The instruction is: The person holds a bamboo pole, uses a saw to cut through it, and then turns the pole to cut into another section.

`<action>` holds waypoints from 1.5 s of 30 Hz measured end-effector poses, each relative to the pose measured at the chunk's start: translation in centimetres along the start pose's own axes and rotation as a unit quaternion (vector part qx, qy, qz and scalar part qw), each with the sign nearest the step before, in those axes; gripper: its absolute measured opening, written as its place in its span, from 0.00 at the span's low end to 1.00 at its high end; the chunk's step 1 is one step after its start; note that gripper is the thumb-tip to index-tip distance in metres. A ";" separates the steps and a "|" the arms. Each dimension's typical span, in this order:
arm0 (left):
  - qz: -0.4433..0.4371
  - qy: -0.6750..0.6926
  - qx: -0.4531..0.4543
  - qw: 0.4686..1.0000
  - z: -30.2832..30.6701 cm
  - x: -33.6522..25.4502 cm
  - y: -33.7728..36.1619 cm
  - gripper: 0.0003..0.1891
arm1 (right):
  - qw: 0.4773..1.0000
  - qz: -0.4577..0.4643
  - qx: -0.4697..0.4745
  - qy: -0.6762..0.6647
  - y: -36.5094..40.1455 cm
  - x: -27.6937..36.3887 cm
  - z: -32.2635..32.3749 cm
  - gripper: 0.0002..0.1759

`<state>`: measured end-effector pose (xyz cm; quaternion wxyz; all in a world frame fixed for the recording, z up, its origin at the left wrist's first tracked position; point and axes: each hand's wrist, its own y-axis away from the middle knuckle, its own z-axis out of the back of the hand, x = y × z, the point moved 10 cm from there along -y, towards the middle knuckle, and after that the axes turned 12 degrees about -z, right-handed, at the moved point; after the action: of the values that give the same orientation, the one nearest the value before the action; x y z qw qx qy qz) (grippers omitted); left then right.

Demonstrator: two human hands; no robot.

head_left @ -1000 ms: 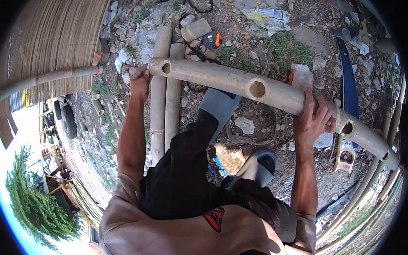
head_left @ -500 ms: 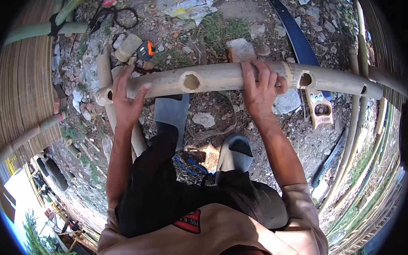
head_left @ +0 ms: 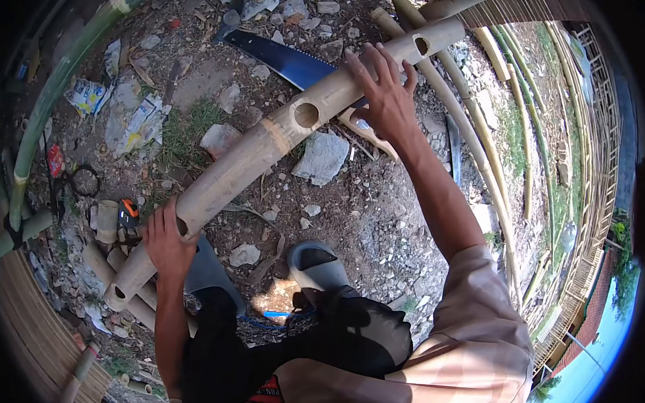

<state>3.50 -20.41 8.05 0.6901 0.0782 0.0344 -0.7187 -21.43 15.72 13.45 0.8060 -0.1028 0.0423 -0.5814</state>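
A thick, pale bamboo pole (head_left: pixel 231 171) with several holes cut along its side runs diagonally in front of me, from lower left to upper right. My left hand (head_left: pixel 168 242) is wrapped around its lower part, beside one of the holes and partly over it. Near the upper end, my right hand (head_left: pixel 384 97) holds the pole, fingers laid over the top and thumb on the near side, between two holes. Under the pole lies a handsaw (head_left: pixel 288 60) with a dark blue blade; its wooden handle is partly covered by the pole and right hand.
An orange-and-black tape measure (head_left: pixel 128 210) lies on the ground at left, beside a short bamboo piece (head_left: pixel 107 221). A pale stone (head_left: pixel 321 159) and a brick (head_left: pixel 219 140) sit near the pole. Long bamboo poles (head_left: pixel 474 129) lie at right; a green bamboo rail (head_left: pixel 60 79) stands left.
The pole has swung from nearly level to a steep diagonal, its right end up and left end down. My right hand has slid toward the far end. The view has turned right.
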 end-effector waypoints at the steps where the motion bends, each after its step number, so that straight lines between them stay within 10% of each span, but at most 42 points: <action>1: -0.005 0.001 -0.004 1.000 0.3 0.1 0.3 0.52 | 0.999 0.024 0.016 0.041 -1.2 -1.7 -1.1 0.73; 6: 0.019 -0.005 -0.019 1.000 2.2 4.2 4.6 0.49 | 0.980 0.183 -0.039 0.070 -2.3 0.9 -1.4 0.18; 18: 0.263 -0.144 0.007 0.954 4.6 26.8 29.2 0.34 | 0.932 0.290 0.004 -0.218 6.8 30.1 -2.1 0.21; 26: 0.473 -0.137 0.166 0.854 1.3 32.7 36.1 0.42 | 0.921 0.311 0.049 -0.229 8.4 38.4 -4.7 0.21; 30: 0.453 -0.150 0.297 0.827 1.9 30.6 30.5 0.62 | 0.929 0.292 0.058 -0.218 8.5 38.3 -5.8 0.21; 33: 0.221 0.064 0.113 0.967 4.1 17.1 13.7 0.70 | 0.931 0.288 0.069 -0.214 8.5 38.2 -6.3 0.21; 36: 0.067 0.043 0.012 0.997 3.8 7.4 3.6 0.61 | 0.929 0.284 0.089 -0.218 8.6 38.4 -7.1 0.22; 40: 0.083 0.046 -0.003 0.995 -0.4 7.4 0.7 0.43 | 0.920 0.237 0.033 -0.310 6.7 32.5 -2.1 0.26; 45: 0.092 0.011 -0.019 0.996 -0.3 7.5 1.4 0.41 | 0.953 -0.126 -0.069 -0.266 -1.9 15.5 -2.6 0.20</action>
<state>4.61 -27.78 6.61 0.7541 0.0761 0.0480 -0.6506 -18.76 0.16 12.09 0.6989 -0.3134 -0.1475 -0.6257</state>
